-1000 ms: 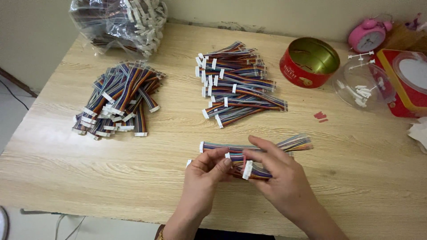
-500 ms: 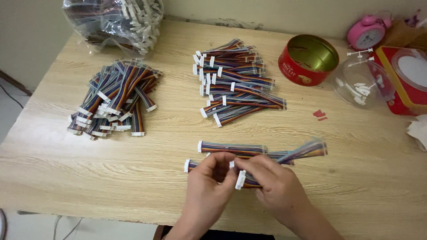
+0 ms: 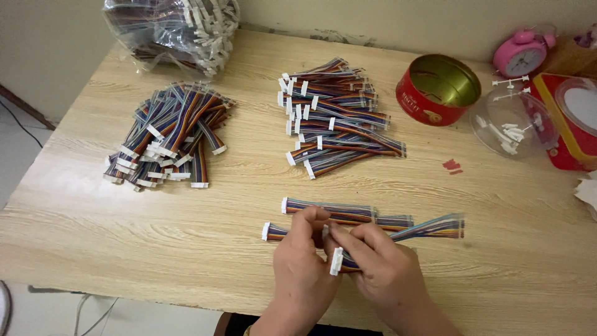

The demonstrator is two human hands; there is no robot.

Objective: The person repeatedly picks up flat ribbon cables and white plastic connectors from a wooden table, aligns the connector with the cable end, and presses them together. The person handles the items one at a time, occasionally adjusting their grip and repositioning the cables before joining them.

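Since a second ago both hands, left hand (image 3: 303, 264) and right hand (image 3: 379, 270), have drawn toward six o'clock, fingers pinching a rainbow ribbon cable (image 3: 429, 228) whose white connector (image 3: 336, 261) now sticks out between them.

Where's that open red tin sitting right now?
In the head view the red tin stands at the table's far right, between the middle cable pile and the clear plastic lid.

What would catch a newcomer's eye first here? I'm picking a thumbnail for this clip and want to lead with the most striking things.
First, the two hands at the front edge: the left hand and right hand pinch multicoloured ribbon cables with white connectors. Next, two big piles of the same cables on the wooden table: a fanned pile at the left and a stacked pile at the centre. The open red tin at the right stands out by colour.
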